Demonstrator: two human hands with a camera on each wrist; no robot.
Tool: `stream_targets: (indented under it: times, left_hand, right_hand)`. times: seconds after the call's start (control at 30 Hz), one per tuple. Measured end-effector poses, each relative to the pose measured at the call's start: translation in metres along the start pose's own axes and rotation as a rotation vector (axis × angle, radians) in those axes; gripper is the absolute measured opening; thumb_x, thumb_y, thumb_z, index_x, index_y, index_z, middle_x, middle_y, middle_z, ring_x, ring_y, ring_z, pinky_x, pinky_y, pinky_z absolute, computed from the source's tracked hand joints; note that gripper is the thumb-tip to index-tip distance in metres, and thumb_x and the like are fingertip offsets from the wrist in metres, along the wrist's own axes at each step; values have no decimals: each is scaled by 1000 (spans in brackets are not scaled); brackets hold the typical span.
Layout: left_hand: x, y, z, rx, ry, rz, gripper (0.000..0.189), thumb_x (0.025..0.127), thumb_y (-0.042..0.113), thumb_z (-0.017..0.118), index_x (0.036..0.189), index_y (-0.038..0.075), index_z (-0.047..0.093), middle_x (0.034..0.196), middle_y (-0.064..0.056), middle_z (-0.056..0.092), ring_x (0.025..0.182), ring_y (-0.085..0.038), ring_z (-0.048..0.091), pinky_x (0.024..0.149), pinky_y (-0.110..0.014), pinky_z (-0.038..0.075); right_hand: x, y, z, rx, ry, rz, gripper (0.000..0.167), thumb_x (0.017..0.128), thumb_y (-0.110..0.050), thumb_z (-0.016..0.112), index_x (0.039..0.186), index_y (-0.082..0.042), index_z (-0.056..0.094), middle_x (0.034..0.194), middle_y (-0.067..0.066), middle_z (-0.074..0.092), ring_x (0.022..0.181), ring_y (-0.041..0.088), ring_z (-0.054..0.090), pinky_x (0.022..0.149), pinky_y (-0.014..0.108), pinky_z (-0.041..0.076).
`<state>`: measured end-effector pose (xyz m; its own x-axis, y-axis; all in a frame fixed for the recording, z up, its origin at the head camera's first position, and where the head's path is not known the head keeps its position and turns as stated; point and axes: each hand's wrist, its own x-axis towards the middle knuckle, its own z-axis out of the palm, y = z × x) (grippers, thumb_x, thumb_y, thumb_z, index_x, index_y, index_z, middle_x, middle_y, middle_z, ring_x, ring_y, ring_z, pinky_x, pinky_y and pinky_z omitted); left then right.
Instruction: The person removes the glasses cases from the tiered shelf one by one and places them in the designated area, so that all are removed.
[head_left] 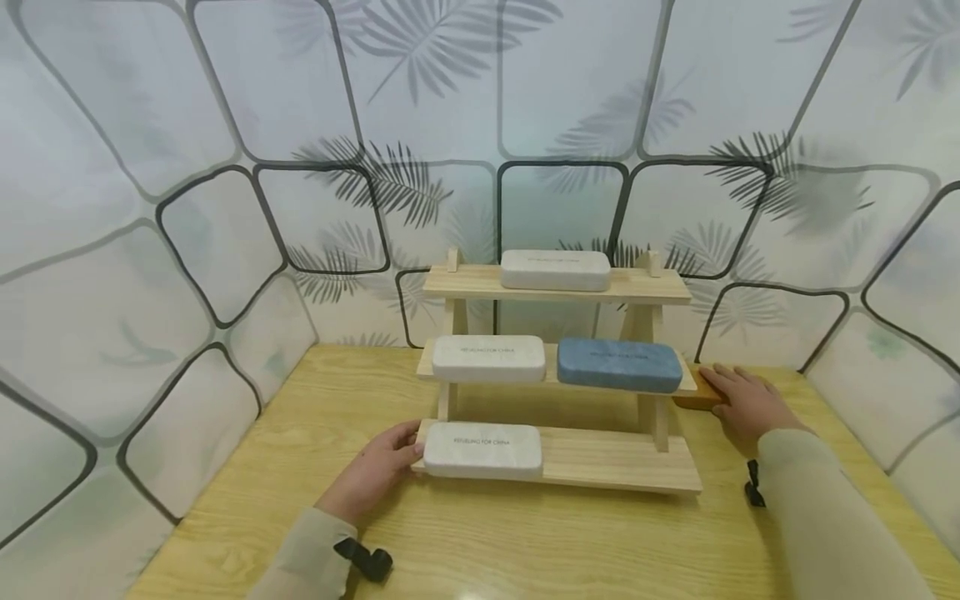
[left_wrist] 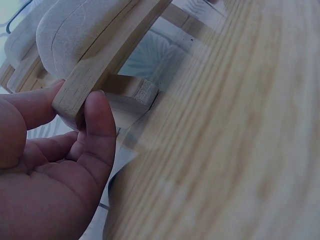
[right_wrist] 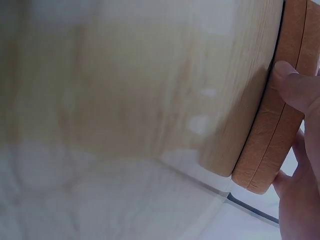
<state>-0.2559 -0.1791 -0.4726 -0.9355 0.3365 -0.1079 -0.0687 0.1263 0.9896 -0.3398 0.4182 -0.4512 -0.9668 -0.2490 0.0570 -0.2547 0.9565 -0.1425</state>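
Note:
A three-tier wooden display stand [head_left: 622,461] stands on the table. My left hand [head_left: 377,468] pinches the left end of its lowest board, thumb and fingers on opposite faces in the left wrist view. Beside that hand, a white glasses case [head_left: 482,451] lies on the lowest tier. On the middle tier sit another white case [head_left: 489,358] and a blue case [head_left: 619,365]; a third white case [head_left: 555,271] rests on top. To the right of the stand, my right hand [head_left: 753,408] holds an orange-brown glasses case [right_wrist: 270,132] lying on the table, partly hidden behind the stand.
The wood-grain table [head_left: 570,550] extends in front of and beside the stand. Patterned fabric walls [head_left: 450,100] with leaf prints enclose the back and both sides. Black straps [head_left: 365,560] hang from both sleeves.

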Motion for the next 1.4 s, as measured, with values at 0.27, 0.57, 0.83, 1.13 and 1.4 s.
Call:
stream_targets:
  times: [0.27,0.57,0.83,1.13,1.4]
  left_hand:
    - [0,-2,1,-15,-9,1,61,106,23,56,153,-6,32,137,-20,54,113,-23,59,90,-33,53]
    - [1,-1,0,9,13,2,59,106,21,56,153,-6,33,136,-20,54,115,-25,59,92,-36,53]
    - [1,0,1,-4,6,19,58,106,19,54,152,-8,32,136,-21,54,114,-26,59,92,-38,54]
    - [1,-1,2,-13,19,4,57,106,18,53,153,-7,32,136,-20,54,116,-25,58,94,-36,52]
    - [0,-1,2,-14,19,5,58,107,20,53,153,-7,31,138,-20,54,117,-25,58,95,-36,51]
  right_hand:
    - [3,11,0,10,2,-1,72,93,-23,72,153,-2,39,152,37,30,136,61,23,102,79,19]
    - [-3,8,-13,-8,-3,1,84,96,-60,58,155,-3,37,154,37,27,137,61,20,100,83,16]
    - [-16,-11,-27,-20,40,10,81,100,-61,51,155,-4,37,154,37,26,139,60,19,101,82,14]
    - [-28,-17,-32,-60,110,49,82,100,-66,44,158,-9,34,157,35,23,140,60,16,102,82,11]
    - [-49,-27,-36,-83,203,33,78,99,-62,51,157,-11,36,156,33,26,140,58,19,102,80,15]
